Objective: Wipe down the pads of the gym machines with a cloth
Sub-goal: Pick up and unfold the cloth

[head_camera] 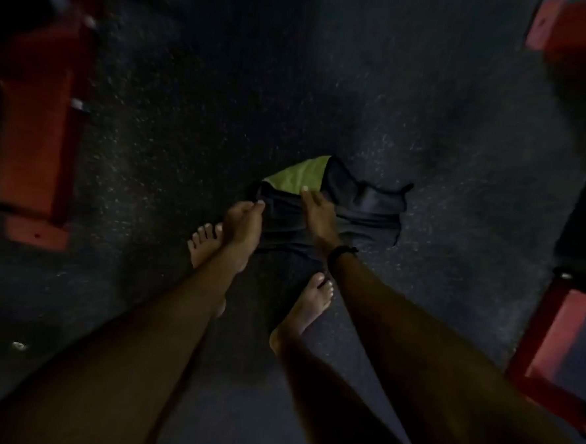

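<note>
Since the dark soft cloth with a yellow-green corner [333, 207] hangs limp above the speckled rubber floor [429, 110], you pinch its left edge with your left hand [241, 224]; right hand [317, 216] holds its middle (gather it before wiping).

- Two hands: the left hand [243, 218] and the right hand [319, 216].
- One dark cloth [364, 205], with one yellow-green cloth [301, 176] beneath it.
- Two bare feet [204, 247].
- One dark wristband [341, 254].
- Three red machine frames [36, 137] at the edges.
</note>
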`<action>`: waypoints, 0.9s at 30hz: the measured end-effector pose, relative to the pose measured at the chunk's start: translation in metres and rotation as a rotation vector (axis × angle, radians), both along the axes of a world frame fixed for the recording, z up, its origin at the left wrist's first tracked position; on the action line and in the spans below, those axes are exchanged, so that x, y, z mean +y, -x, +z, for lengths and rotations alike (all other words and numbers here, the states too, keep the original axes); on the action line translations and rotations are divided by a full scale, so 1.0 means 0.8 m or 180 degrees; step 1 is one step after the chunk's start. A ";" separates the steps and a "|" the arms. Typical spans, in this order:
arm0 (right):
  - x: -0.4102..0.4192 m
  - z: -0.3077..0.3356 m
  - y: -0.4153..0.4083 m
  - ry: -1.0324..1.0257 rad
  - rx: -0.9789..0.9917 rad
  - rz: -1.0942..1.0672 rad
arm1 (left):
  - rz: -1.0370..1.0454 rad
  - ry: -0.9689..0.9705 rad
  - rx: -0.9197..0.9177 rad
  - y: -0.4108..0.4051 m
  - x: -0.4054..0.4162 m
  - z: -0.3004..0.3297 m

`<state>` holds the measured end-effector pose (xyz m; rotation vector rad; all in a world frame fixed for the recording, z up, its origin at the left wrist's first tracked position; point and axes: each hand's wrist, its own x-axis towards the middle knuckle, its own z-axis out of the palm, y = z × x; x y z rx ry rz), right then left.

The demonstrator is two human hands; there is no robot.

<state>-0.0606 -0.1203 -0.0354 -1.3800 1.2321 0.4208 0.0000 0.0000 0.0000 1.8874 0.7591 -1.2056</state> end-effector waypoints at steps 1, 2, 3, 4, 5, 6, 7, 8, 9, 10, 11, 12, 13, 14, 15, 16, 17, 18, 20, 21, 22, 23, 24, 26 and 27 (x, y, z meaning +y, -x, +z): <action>0.000 -0.022 -0.004 0.0051 0.0049 0.0095 | -0.0037 -0.0018 -0.0038 -0.005 -0.005 -0.017; -0.001 -0.045 -0.008 0.0082 0.0142 0.0151 | -0.0096 -0.0047 -0.0075 -0.008 -0.007 -0.041; -0.003 -0.063 -0.011 0.0072 0.0174 0.0149 | -0.0128 -0.0085 -0.0083 -0.012 -0.009 -0.056; -0.002 -0.079 -0.013 0.0057 0.0224 0.0127 | -0.0135 -0.0069 -0.0082 -0.014 -0.009 -0.074; 0.000 -0.098 -0.015 0.0088 0.0254 0.0050 | -0.0209 -0.0085 -0.0045 -0.014 -0.010 -0.090; 0.001 -0.113 -0.016 0.0156 0.0290 -0.0045 | -0.0271 -0.0085 0.0011 -0.014 -0.012 -0.105; 0.004 -0.125 -0.018 0.0222 0.0347 -0.0163 | -0.0312 -0.0086 0.0043 -0.014 -0.012 -0.115; 0.007 -0.132 -0.019 0.0303 0.0417 -0.0197 | -0.0331 -0.0094 0.0058 -0.014 -0.013 -0.122; 0.010 -0.134 -0.020 0.0399 0.0518 -0.0133 | -0.0319 -0.0087 0.0111 -0.013 -0.013 -0.124; 0.011 -0.135 -0.019 0.0506 0.0602 0.0025 | -0.0296 -0.0082 0.0172 -0.012 -0.014 -0.127; 0.012 -0.132 -0.017 0.0584 0.0665 0.0260 | -0.0282 -0.0042 0.0267 -0.011 -0.016 -0.125; 0.012 -0.128 -0.013 0.0613 0.0716 0.0565 | -0.0309 0.0022 0.0365 -0.009 -0.019 -0.119; 0.010 -0.125 -0.010 0.0615 0.0772 0.0875 | -0.0381 0.0082 0.0493 -0.007 -0.022 -0.112; 0.006 -0.124 -0.005 0.0606 0.0819 0.1160 | -0.0490 0.0122 0.0585 -0.005 -0.025 -0.104; 0.000 -0.123 -0.002 0.0612 0.0849 0.1417 | -0.0560 0.0172 0.0617 -0.003 -0.029 -0.099; -0.008 -0.122 0.000 0.0634 0.0860 0.1652 | -0.0592 0.0196 0.0576 -0.002 -0.032 -0.093; -0.015 -0.122 0.001 0.0669 0.0846 0.1874 | -0.0597 0.0213 0.0500 -0.003 -0.036 -0.089; -0.022 -0.122 0.001 0.0670 0.0823 0.2053 | -0.0633 0.0229 0.0450 -0.003 -0.039 -0.085; -0.033 -0.121 0.000 0.0543 0.0774 0.2236 | -0.0773 0.0221 0.0329 -0.006 -0.042 -0.078; -0.030 -0.116 0.004 0.0406 0.0782 0.2262 | -0.0888 0.0204 0.0220 -0.003 -0.039 -0.073; -0.027 -0.112 0.004 0.0308 0.0764 0.2300 | -0.1050 0.0201 0.0080 -0.003 -0.038 -0.070; -0.020 -0.102 0.007 0.0219 0.0712 0.2304 | -0.1265 0.0190 -0.0071 0.001 -0.034 -0.065; -0.010 -0.089 0.011 0.0161 0.0608 0.2272 | -0.1505 0.0168 -0.0198 0.004 -0.030 -0.055; 0.011 -0.049 0.022 0.0177 0.0368 0.2164 | -0.1921 0.0150 -0.0347 0.011 -0.026 -0.025; 0.022 -0.033 0.029 0.0249 0.0281 0.2116 | -0.2083 0.0155 -0.0389 0.014 -0.024 -0.013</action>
